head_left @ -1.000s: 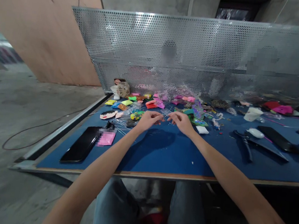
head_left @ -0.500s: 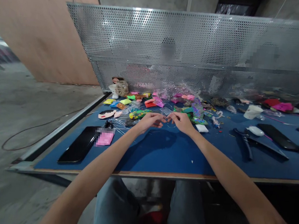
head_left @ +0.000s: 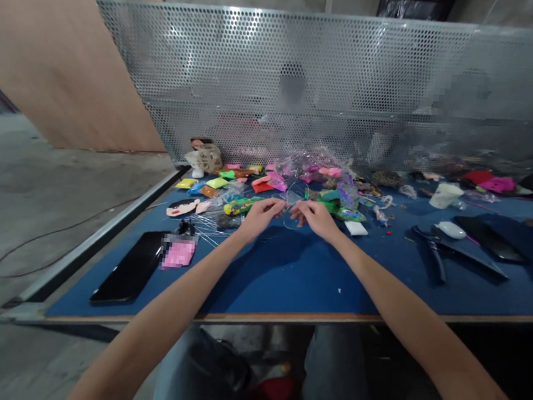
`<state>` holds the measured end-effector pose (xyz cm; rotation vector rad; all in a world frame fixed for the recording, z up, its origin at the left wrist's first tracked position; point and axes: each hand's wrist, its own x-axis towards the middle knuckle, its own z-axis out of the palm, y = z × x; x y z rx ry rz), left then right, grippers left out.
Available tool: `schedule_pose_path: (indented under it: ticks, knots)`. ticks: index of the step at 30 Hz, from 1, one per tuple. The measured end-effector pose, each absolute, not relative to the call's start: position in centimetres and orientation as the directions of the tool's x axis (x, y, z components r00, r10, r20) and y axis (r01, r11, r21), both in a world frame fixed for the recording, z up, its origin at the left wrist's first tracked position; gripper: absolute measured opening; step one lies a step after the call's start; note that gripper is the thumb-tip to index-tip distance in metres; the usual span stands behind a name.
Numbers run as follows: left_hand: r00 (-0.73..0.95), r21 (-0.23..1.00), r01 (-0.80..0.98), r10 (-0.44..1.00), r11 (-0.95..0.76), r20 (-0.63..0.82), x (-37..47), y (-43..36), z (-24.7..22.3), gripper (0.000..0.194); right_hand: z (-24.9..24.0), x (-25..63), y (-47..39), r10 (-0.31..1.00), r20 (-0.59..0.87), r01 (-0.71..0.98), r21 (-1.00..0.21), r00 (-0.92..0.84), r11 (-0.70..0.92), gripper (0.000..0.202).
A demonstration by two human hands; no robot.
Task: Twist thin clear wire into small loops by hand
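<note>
A thin, shiny wire [head_left: 290, 188] runs in loops between my two hands, above the blue tabletop. My left hand [head_left: 261, 217] is closed, its thumb and forefinger pinched together on the wire. Facing it, with only a small gap between, my right hand [head_left: 315, 218] also pinches the wire, its other fingers curled. The exact spot where the fingertips grip is too small to make out. Just behind my left hand lies a green and yellow patterned clay piece [head_left: 238, 206]. A white packet [head_left: 355, 228] rests to the right of my right hand.
Coloured clay packets [head_left: 216, 183] and plastic wrap line the back, before a perforated metal panel [head_left: 261, 61]. Straight wires [head_left: 210, 227] and a black phone [head_left: 130, 267] lie left. Pliers [head_left: 431, 253], a white spoon [head_left: 450, 229] and another phone [head_left: 491, 239] lie right, near a paper cup [head_left: 446, 196].
Both hands have shifted slightly apart and turned, and more of the wire loop shows above them. The whole view has swung a little to the right. At the far right, another person's hand has appeared.
</note>
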<state>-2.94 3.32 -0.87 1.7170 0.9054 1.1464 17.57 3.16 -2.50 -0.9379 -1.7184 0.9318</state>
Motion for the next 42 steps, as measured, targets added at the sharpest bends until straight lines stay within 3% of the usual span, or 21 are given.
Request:
schedule_pose_path:
  ticks: [5,8,11,16,19,25,32,42]
  knots:
    - [0.172,0.952,-0.025,0.937,-0.304,0.304,-3.1,4.3,-1.2,0.035,-2.1,17.9,3.1,0.701,0.54,0.364,-0.605,-0.466,0.708,0.043]
    - [0.19,0.958,-0.045,0.939,-0.284,0.287,-3.6,4.5,-0.9,0.033,-1.8,18.3,3.3,0.609,0.53,0.399,-0.465,-0.59,0.791,0.029]
    - [0.199,0.971,-0.087,0.951,-0.224,0.238,-3.8,4.3,-0.5,0.035,-1.6,18.7,3.3,0.58,0.519,0.42,-0.401,-0.628,0.814,0.018]
    - [0.258,0.975,-0.214,0.959,-0.063,0.118,-3.4,3.7,-0.2,0.039,-1.2,19.2,3.0,0.65,0.628,0.44,-0.483,-0.429,0.757,0.02]
    - [0.344,0.983,-0.182,0.934,-0.037,0.099,-3.1,3.2,0.0,0.041,-0.9,19.4,2.8,0.689,0.647,0.433,-0.546,-0.327,0.717,0.024]
    - [0.437,0.994,-0.035,0.893,-0.099,0.104,-2.9,2.5,0.0,0.048,-1.3,18.9,2.6,0.56,0.687,0.399,-0.402,-0.464,0.824,0.027]
    - [0.512,0.977,0.038,0.844,-0.21,0.161,-2.9,2.6,-0.3,0.053,-1.3,17.8,2.0,0.513,0.69,0.382,-0.353,-0.511,0.854,0.022]
    - [0.431,0.952,-0.054,0.853,-0.303,0.296,-2.9,1.6,0.4,0.057,-0.1,16.6,0.3,0.618,0.7,0.179,-0.599,-0.357,0.781,0.018]
